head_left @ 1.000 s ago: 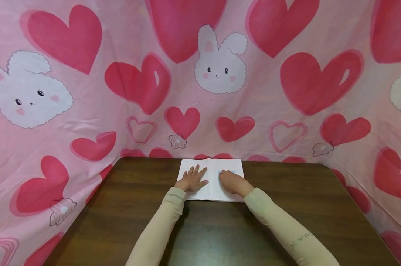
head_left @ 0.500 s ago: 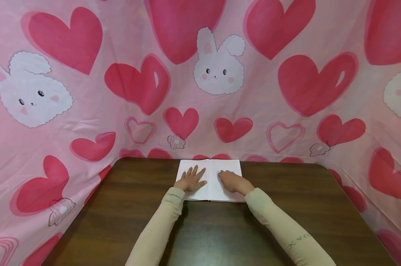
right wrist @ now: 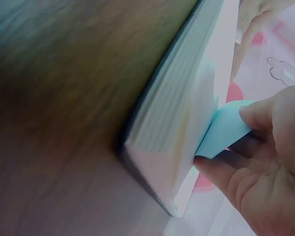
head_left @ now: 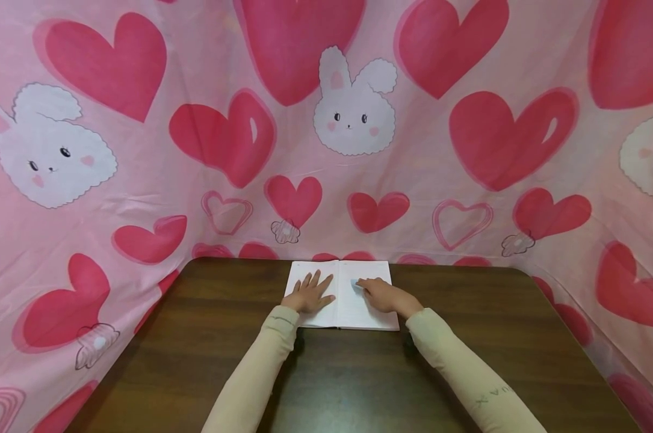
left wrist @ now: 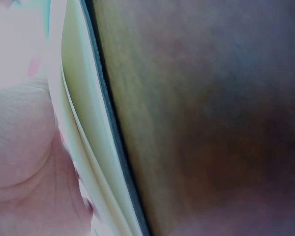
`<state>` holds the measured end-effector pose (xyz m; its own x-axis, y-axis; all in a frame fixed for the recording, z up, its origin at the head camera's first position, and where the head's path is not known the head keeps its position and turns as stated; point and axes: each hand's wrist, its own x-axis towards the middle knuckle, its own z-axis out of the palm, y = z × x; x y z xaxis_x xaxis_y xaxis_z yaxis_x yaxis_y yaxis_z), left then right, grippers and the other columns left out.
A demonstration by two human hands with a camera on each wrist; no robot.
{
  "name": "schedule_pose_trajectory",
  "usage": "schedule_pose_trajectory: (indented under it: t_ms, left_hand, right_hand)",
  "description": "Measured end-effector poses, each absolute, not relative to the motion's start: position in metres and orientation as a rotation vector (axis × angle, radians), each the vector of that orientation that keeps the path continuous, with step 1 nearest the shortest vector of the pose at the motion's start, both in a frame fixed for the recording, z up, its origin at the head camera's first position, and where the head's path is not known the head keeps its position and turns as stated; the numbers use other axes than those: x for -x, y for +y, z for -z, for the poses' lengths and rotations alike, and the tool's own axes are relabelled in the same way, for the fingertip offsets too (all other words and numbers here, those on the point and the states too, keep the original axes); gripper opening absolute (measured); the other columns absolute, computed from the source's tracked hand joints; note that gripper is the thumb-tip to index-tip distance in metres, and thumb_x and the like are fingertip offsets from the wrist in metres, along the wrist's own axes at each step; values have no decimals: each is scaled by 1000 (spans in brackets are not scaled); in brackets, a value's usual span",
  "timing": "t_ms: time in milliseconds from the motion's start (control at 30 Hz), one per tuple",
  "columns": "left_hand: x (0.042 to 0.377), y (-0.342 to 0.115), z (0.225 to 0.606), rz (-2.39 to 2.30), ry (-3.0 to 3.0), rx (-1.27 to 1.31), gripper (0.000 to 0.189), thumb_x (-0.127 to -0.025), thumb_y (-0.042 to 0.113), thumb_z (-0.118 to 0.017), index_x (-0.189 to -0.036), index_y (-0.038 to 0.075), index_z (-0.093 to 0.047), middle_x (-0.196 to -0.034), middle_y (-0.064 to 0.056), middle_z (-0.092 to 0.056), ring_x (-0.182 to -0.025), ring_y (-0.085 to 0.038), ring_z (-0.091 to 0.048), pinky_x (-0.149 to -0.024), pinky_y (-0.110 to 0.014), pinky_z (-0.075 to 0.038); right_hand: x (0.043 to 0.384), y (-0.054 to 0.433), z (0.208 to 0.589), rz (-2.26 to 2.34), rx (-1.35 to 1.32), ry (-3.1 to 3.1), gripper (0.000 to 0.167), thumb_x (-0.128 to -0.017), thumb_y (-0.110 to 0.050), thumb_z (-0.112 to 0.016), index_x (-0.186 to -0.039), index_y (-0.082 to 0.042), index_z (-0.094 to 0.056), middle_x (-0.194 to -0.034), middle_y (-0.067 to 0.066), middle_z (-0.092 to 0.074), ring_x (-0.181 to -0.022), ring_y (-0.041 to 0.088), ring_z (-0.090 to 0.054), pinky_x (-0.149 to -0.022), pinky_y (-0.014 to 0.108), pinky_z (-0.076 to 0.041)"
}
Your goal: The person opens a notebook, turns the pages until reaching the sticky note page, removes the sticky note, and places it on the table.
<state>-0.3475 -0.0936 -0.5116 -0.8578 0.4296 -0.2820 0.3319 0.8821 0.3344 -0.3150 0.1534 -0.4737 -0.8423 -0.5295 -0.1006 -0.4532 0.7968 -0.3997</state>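
Note:
An open notebook (head_left: 350, 313) with white pages lies at the far edge of the table. My left hand (head_left: 307, 296) rests on its left page, fingers spread and straight. Over the right page is my right hand (head_left: 383, 294), which holds a light blue sticky note (right wrist: 227, 127). In the right wrist view the thumb presses on one face of the note and the fingers stand at its lower edge. The note bends up from the page, and part of it still appears to touch the paper. The left wrist view has only the palm side and the page edges.
The dark brown wooden table (head_left: 223, 300) stretches to both sides of the notebook and in front of it. A pink cloth (head_left: 413, 168) printed with red hearts and white rabbits hangs behind the table and along both sides.
My right hand has shifted slightly right and turned, with the sticky note now bent up between thumb and fingers; earlier the note lay flatter beneath the hand. My left hand stays on the left page.

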Motion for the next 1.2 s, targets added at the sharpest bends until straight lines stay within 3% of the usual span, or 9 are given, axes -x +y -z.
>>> schedule_pose_trajectory:
  t_ms: [233,633,867,1067,1133,1200]
  left_hand:
    - [344,-94,509,-400,2701,-580,69,-107,52,-38,-165,26,-13,-172,-12,1,-158,-37,2,-124,-60,-3]
    - [342,-95,505,-421,2694,-593,70,-107,53,-39,-165,25,-12,-172,-13,2,-157,-39,3,-124,-61,-2]
    - [347,-95,512,-422,2695,-586,70,-106,53,-39,-165,27,-12,-172,-10,4,-158,-37,4,-124,-60,-1]
    - [344,-95,509,-436,2692,-596,70,-107,53,-39,-165,26,-12,-172,-12,2,-158,-38,3,-124,-60,-2]
    - [341,-95,504,-446,2686,-605,69,-107,51,-39,-165,23,-13,-172,-14,1,-157,-39,2,-124,-60,-2]
    - [339,-96,501,-463,2685,-614,69,-107,51,-39,-165,22,-15,-171,-16,-1,-157,-41,1,-123,-62,-3]
  right_hand:
    - [317,158,475,570,757,2785,43,-106,-15,-49,-147,0,-52,-151,18,-51,-144,36,-44,-117,53,-34]
    - [327,171,463,615,869,2857,41,-104,-5,-51,-144,4,-53,-144,22,-57,-132,36,-55,-111,53,-41]
    - [331,196,450,694,937,2952,42,-101,2,-54,-143,10,-50,-144,27,-55,-135,41,-52,-110,54,-42]
    - [336,228,457,546,953,3041,35,-97,5,-58,-132,9,-57,-120,27,-66,-110,38,-66,-99,54,-51]
    - [334,236,461,483,922,3045,36,-97,5,-57,-133,10,-56,-124,28,-65,-113,41,-65,-101,56,-50]
    - [332,242,466,404,864,3031,40,-99,4,-54,-138,11,-53,-139,31,-56,-127,46,-57,-107,58,-44]
